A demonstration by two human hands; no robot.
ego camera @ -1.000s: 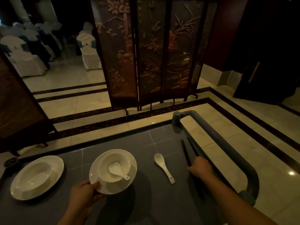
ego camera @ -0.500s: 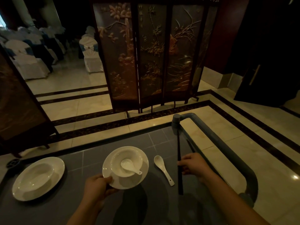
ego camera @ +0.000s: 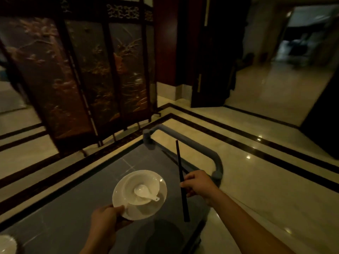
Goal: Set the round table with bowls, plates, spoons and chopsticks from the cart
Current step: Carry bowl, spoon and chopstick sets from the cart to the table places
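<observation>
– Plate, where is it now?
– Above the cart, lifted off it, I think. The bowl sits on the plate and the spoon lies in the bowl. The left grip pinches only the near rim, thumb on top.
– And the right grip?
– It is closed around the chopsticks, near their middle. They point up and away. One stick or two, I cannot tell.
– What may go wrong?
– The plate is held at one edge, so it can tip while it is carried, and then bowl and spoon slide off. Also the long sticks may hit the handle on the way to the table.
</observation>
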